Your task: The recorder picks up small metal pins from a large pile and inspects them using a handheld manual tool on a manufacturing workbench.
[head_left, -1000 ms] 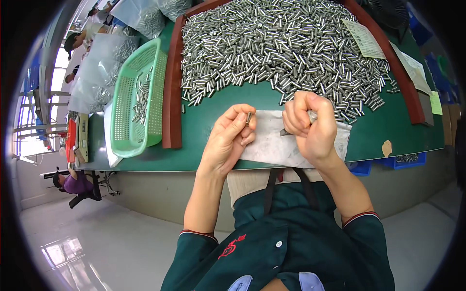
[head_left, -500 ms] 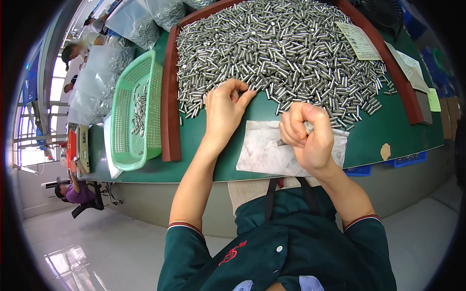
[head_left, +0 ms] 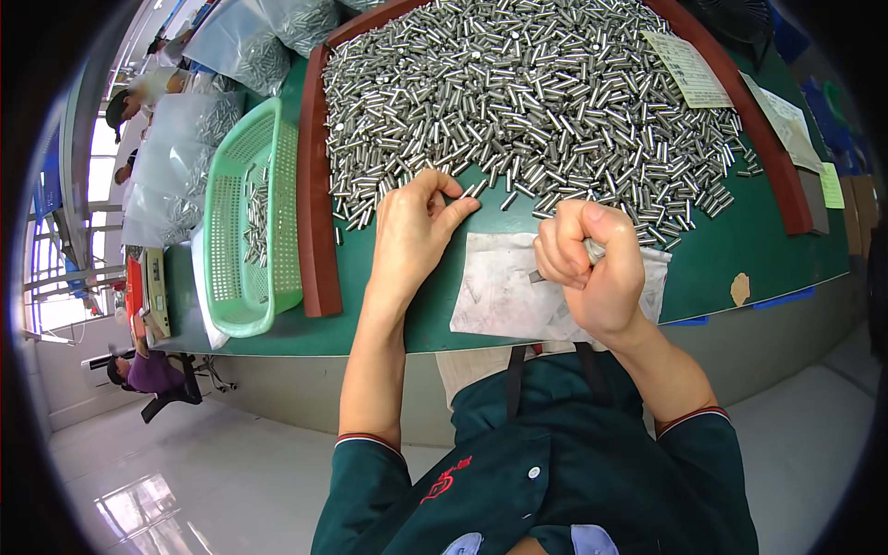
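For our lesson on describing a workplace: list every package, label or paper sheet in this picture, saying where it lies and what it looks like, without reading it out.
Clear plastic bags: far left, beyond the green basket, holding small metal pieces.
Pale printed sheet: far right of the heap of metal pins, rectangular.
Second pale sheet: outside the brown rim, right.
Small yellow-green note: right table edge.

Left hand (head_left: 412, 231) on metal pins (head_left: 527, 102); right hand (head_left: 592, 268) fisted over cloth (head_left: 504, 296).
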Available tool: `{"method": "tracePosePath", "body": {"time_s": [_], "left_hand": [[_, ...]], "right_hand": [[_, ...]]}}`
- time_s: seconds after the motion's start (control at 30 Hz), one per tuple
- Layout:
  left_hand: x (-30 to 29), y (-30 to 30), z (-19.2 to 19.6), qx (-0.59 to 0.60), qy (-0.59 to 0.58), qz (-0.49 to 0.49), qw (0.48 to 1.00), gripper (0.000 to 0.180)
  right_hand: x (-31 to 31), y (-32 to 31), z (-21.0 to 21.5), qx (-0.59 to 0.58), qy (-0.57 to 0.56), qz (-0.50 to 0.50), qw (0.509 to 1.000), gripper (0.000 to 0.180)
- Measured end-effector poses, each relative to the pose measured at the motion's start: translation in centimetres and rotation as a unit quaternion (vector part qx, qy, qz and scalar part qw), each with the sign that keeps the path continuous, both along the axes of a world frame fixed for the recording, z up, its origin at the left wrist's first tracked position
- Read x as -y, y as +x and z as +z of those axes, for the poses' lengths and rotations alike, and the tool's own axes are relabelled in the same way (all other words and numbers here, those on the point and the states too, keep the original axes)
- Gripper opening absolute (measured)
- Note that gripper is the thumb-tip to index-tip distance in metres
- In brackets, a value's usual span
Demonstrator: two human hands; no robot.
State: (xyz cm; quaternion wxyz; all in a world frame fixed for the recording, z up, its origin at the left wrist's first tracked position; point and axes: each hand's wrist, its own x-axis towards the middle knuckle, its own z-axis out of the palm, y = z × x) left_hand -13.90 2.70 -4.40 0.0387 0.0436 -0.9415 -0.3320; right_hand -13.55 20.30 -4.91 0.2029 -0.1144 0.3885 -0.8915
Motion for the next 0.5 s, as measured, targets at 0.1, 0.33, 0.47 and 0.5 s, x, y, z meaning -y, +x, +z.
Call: {"method": "tracePosePath", "body": {"time_s": [0.1, 0.33, 0.47, 0.5], "left_hand": [[0.6, 0.1, -0.7, -0.018, 0.067, 0.005, 0.998, 0.014], [1.4, 0.1, -0.5, 0.121, 0.585, -0.016, 0.802, 0.006], [1.0, 0.0, -0.6, 0.121, 0.565, -0.013, 0.816, 0.012], [1.0, 0.0, -0.7, 0.121, 0.559, -0.022, 0.82, 0.014]], "right_hand": [[-0.1, 0.1, -0.2, -0.002, 0.002, 0.001, 1.0, 0.035], [-0.2, 0.0, -0.2, 0.009, -0.031, 0.001, 0.999, 0.033], [-0.3, 0.0, -0.3, 0.01, -0.033, 0.003, 0.999, 0.033], [-0.2, 0.0, -0.3, 0.014, -0.037, 0.002, 0.999, 0.033]]}}
